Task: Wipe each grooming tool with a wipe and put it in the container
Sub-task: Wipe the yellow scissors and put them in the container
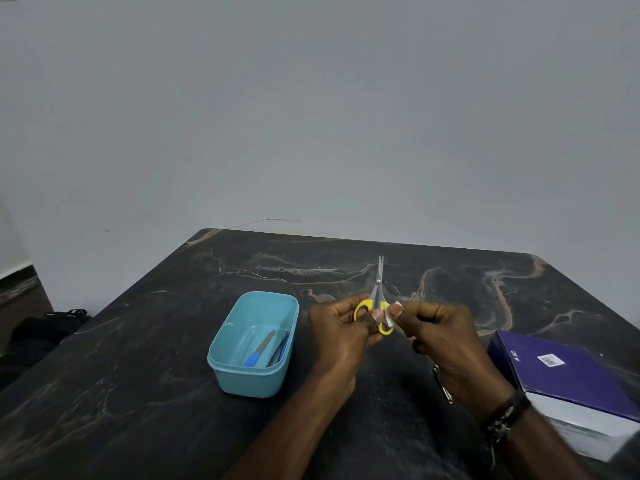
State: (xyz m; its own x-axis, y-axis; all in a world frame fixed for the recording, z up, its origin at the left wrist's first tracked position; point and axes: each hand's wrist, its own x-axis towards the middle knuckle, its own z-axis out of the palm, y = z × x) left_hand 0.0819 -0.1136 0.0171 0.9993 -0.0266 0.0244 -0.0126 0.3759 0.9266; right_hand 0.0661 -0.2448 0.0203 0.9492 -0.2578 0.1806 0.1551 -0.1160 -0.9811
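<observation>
My left hand point(341, 329) grips small scissors point(378, 289) by their yellow handles, blades pointing away from me above the table. My right hand point(440, 336) pinches a small white wipe point(393, 311) against the right yellow handle. A light blue container point(291, 337) stands on the table left of my hands. Inside it lie a file with a blue handle point(260, 349) and another slim blue-handled tool point(280, 351). A metal nail clipper point(443, 384) lies on the table below my right hand, partly hidden by my wrist.
A dark marbled table point(138, 375) carries everything. A purple and white box point(568, 386) sits at the right near edge. A dark bag point(41, 327) lies on the floor to the left. A plain wall rises behind the table.
</observation>
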